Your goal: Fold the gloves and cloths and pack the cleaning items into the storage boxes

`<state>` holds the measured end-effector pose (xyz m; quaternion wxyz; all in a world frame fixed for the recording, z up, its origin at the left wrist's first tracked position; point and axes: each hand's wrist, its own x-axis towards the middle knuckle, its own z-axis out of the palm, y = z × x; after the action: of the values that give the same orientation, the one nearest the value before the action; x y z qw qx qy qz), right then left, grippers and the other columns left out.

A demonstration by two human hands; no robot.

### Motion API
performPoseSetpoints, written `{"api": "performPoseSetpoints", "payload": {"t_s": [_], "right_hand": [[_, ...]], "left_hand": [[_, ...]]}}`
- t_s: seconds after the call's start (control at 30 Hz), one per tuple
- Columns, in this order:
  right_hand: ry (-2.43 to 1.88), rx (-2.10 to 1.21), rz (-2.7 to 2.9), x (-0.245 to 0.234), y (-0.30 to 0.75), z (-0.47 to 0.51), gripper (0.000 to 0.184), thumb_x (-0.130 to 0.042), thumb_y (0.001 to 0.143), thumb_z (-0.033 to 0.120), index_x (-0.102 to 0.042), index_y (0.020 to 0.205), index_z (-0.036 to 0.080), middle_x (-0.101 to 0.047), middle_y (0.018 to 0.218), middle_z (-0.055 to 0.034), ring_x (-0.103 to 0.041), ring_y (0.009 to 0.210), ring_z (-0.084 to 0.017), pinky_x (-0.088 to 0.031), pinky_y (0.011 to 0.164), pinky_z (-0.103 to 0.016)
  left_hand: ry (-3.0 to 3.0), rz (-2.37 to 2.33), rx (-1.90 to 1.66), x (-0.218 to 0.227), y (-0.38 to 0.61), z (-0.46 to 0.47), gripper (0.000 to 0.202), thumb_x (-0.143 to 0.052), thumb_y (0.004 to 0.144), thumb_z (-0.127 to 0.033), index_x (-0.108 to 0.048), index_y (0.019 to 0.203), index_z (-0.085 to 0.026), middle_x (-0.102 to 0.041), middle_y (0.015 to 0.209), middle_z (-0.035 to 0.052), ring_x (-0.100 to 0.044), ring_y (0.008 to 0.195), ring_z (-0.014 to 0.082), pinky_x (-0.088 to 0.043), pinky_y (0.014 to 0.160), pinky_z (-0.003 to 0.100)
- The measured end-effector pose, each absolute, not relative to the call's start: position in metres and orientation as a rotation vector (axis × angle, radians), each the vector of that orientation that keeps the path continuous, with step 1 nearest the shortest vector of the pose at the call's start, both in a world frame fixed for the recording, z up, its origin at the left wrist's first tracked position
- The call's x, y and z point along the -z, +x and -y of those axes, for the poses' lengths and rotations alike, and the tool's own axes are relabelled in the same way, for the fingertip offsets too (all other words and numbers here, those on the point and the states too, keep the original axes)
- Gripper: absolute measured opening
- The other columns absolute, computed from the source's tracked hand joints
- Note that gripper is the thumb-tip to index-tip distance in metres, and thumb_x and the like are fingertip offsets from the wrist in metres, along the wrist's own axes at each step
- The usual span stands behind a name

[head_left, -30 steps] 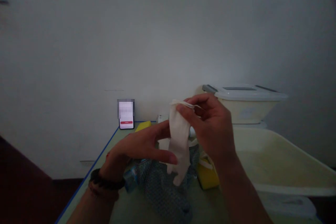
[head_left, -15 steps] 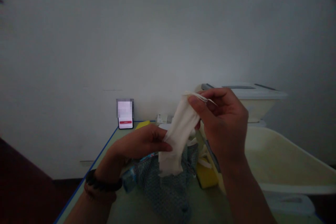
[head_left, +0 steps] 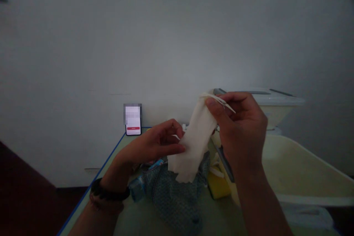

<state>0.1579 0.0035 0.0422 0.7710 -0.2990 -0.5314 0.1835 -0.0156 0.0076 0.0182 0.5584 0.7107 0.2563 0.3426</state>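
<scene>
A limp white strip, tissue or thin cloth (head_left: 193, 136), hangs slantwise in front of me with a ragged lower edge. My right hand (head_left: 240, 125) pinches its folded top end between thumb and fingers, and a thin tail sticks out past the fingers. Beside the strip's left edge is my left hand (head_left: 157, 142), thumb and fingers apart, the thumb tip touching or nearly touching the strip. Below the strip lies a grey-blue knitted fabric (head_left: 177, 199), partly covered by it. A dark bracelet (head_left: 109, 191) circles my left wrist.
On the green table (head_left: 129, 221), a phone (head_left: 133, 121) leans against the wall. A yellow sponge-like block (head_left: 218, 184) and a clear bluish item (head_left: 136, 188) flank the fabric. An open cream bin (head_left: 298, 169) stands at right, with a lidded box (head_left: 276, 112) behind it.
My left fingers have loosened from their pinch on the white strip and spread apart. My right hand has shifted slightly right, taking the strip along; its lower end has swung right.
</scene>
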Motion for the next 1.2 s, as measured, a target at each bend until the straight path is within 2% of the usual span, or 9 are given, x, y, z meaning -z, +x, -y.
{"api": "performPoseSetpoints", "payload": {"t_s": [0.13,0.33,0.43,0.8,0.9,0.97,1.03,1.1,1.2], "right_hand": [[-0.672,-0.415,1.157,-0.042,0.157,-0.003,0.017,-0.073,0.071,0.027,-0.057,0.074,0.023,-0.061,0.066,0.0056,-0.051,0.042,-0.007,-0.043,0.030,-0.016],[-0.627,-0.386,1.146,-0.042,0.156,-0.003,0.016,-0.073,0.071,0.023,-0.057,0.073,0.023,-0.061,0.067,0.0057,-0.057,0.051,-0.007,-0.050,0.040,-0.016],[-0.630,-0.396,1.147,-0.042,0.157,-0.003,0.016,-0.073,0.071,0.023,-0.057,0.074,0.022,-0.060,0.066,0.0059,-0.054,0.046,-0.007,-0.047,0.036,-0.016],[-0.561,-0.401,1.047,-0.045,0.157,-0.002,0.018,-0.070,0.075,0.022,-0.052,0.076,0.023,-0.059,0.074,0.0055,-0.050,0.040,-0.005,-0.036,0.024,-0.016],[-0.539,-0.418,1.046,-0.045,0.157,-0.003,0.018,-0.069,0.075,0.021,-0.051,0.076,0.022,-0.058,0.074,0.0055,-0.051,0.040,-0.005,-0.035,0.023,-0.017],[-0.542,-0.423,1.050,-0.045,0.157,-0.003,0.019,-0.070,0.075,0.022,-0.051,0.076,0.022,-0.058,0.075,0.0052,-0.052,0.040,-0.005,-0.034,0.022,-0.017],[-0.558,-0.420,1.051,-0.044,0.157,-0.004,0.019,-0.070,0.075,0.022,-0.051,0.076,0.023,-0.059,0.075,0.0051,-0.051,0.039,-0.005,-0.033,0.022,-0.017],[-0.568,-0.411,1.049,-0.044,0.158,-0.005,0.019,-0.070,0.075,0.022,-0.051,0.076,0.023,-0.058,0.074,0.0056,-0.050,0.038,-0.005,-0.033,0.022,-0.016],[-0.566,-0.395,1.038,-0.044,0.159,-0.005,0.019,-0.070,0.075,0.023,-0.051,0.076,0.023,-0.058,0.072,0.0059,-0.050,0.037,-0.005,-0.033,0.021,-0.017]], "left_hand": [[1.738,-0.698,-0.786,-0.015,-0.016,-0.010,0.020,-0.066,0.077,-0.014,-0.047,0.085,-0.018,-0.047,0.069,-0.0075,-0.047,0.061,0.0059,-0.037,0.054,0.017],[1.763,-0.736,-0.746,-0.018,-0.013,-0.008,0.019,-0.065,0.077,-0.018,-0.046,0.076,-0.018,-0.044,0.063,-0.0093,-0.041,0.054,0.0048,-0.033,0.049,0.017],[1.763,-0.775,-0.712,-0.021,-0.014,-0.007,0.015,-0.063,0.079,-0.022,-0.049,0.075,-0.017,-0.046,0.063,-0.0079,-0.044,0.055,0.0063,-0.035,0.052,0.019],[1.705,-0.856,-0.859,-0.024,-0.022,-0.005,0.021,-0.052,0.087,-0.039,-0.046,0.091,-0.019,-0.046,0.062,-0.0076,-0.038,0.048,0.0046,-0.026,0.040,0.014],[1.600,-0.783,-0.830,-0.021,-0.021,-0.006,0.039,-0.064,0.078,-0.042,-0.043,0.102,-0.021,-0.056,0.068,-0.0058,-0.048,0.050,0.0066,-0.031,0.040,0.014],[1.559,-0.725,-0.773,-0.019,-0.021,-0.008,0.060,-0.078,0.063,-0.034,-0.043,0.109,-0.022,-0.063,0.077,-0.0034,-0.057,0.060,0.0111,-0.041,0.047,0.017],[1.574,-0.735,-0.692,-0.018,-0.021,-0.010,0.067,-0.084,0.052,-0.021,-0.050,0.109,-0.020,-0.065,0.082,-0.0025,-0.061,0.072,0.0144,-0.048,0.059,0.020],[1.606,-0.791,-0.600,-0.018,-0.022,-0.011,0.053,-0.083,0.053,-0.017,-0.060,0.100,-0.018,-0.067,0.083,-0.0020,-0.062,0.077,0.0148,-0.049,0.066,0.022],[1.606,-0.877,-0.497,-0.017,-0.026,-0.012,0.029,-0.081,0.057,-0.020,-0.068,0.083,-0.016,-0.069,0.076,-0.0016,-0.061,0.069,0.0128,-0.049,0.060,0.020]]}}
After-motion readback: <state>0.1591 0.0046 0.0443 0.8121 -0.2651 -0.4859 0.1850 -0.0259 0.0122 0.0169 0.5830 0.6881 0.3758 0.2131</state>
